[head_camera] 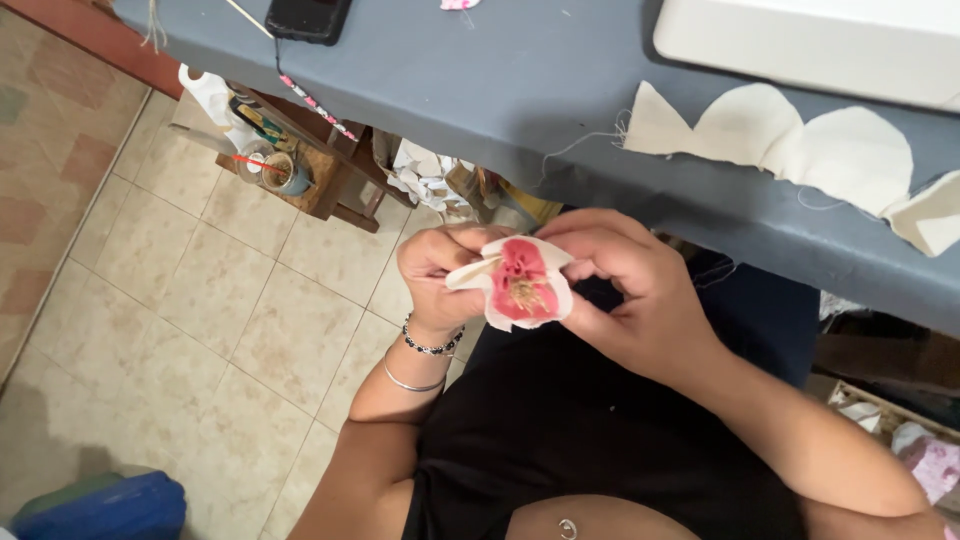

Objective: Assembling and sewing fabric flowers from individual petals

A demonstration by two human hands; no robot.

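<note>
- Clearly, both hands held a fabric flower (521, 284) in front of the person's body, near the table (520, 90) edge.
- Left hand (438, 268) pinched its left rim; right hand (625, 290) clamped its right side.
- It looked light, soft and easily crushed; best gripped at the white rim.
- Cream fabric pieces (790, 140) lay far right on the table.

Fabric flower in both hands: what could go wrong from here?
1. The fabric flower is pinched by fingertips of the left hand and right hand over the lap, off the table; a slip could drop it to the tiled floor.
2. The cream fabric pieces lie near the table edge and might get brushed off.
</note>
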